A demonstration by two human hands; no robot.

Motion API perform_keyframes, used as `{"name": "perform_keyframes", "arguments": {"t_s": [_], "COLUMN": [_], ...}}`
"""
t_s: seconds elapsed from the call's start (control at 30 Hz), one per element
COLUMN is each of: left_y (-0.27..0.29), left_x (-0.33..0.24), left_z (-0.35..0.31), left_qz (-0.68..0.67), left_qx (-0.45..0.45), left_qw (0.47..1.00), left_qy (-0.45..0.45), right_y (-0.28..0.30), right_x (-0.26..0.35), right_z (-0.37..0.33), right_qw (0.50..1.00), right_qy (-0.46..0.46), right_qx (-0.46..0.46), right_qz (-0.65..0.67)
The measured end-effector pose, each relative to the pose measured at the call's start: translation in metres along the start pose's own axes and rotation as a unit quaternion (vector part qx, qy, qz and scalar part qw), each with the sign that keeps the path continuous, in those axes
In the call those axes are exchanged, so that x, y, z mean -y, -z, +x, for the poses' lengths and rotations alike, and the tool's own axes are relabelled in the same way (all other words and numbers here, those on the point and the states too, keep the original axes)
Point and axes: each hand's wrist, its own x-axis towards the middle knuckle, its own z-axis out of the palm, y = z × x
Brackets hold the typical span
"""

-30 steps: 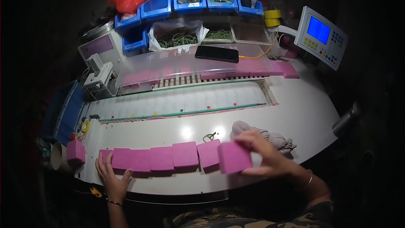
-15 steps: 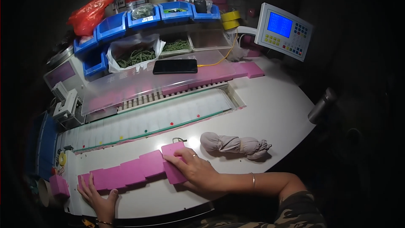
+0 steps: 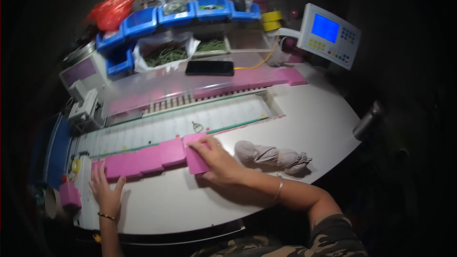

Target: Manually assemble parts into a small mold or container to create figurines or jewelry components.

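A slanting row of pink boxes [image 3: 143,161] lies along the near edge of the conveyor belt [image 3: 173,125]. My right hand [image 3: 223,163] grips the pink box [image 3: 195,153] at the row's right end, which stands out from the others, thumb and fingers about its sides. At the left end, my left hand [image 3: 106,192] is spread, its fingertips touching the last box. A small looped thing [image 3: 197,126], too small to name, lies on the belt just beyond the right-hand box. Right of my right hand rests a knotted grey cloth bundle [image 3: 271,156].
Blue bins [image 3: 177,15] line the back, above a white bag [image 3: 166,53] of green cords. A phone [image 3: 209,68] lies on the clear cover. A control panel [image 3: 328,35] and metal cylinder [image 3: 368,120] stand at the right. Another pink box [image 3: 70,195] is at the left.
Both hands have moved away from me, shifting the row of pink boxes up against the belt's edge. The small looped thing has gone from the table onto the belt. The view has shifted slightly.
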Motion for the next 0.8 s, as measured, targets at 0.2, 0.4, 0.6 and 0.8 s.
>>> {"name": "perform_keyframes", "arguments": {"t_s": [0.2,0.4,0.6,0.8], "left_y": [0.014,0.010,-0.007,-0.035], "left_x": [-0.070,-0.131,-0.133,-0.106], "left_z": [-0.065,-0.104,-0.107,-0.101], "left_qz": [-0.178,-0.377,-0.412,-0.555], "left_qx": [-0.105,0.112,0.152,0.230], "left_qw": [0.930,0.842,0.835,0.794], "left_qy": [-0.303,-0.369,-0.333,-0.097], "right_y": [0.039,0.040,0.048,0.054], "right_x": [0.037,0.066,0.061,0.007], "right_z": [-0.018,-0.042,-0.042,0.041], "right_qw": [0.959,0.872,0.923,0.980], "right_qy": [0.209,0.395,0.318,0.154], "right_qx": [-0.057,-0.017,0.029,-0.035], "right_qz": [-0.180,-0.289,-0.215,-0.120]}}
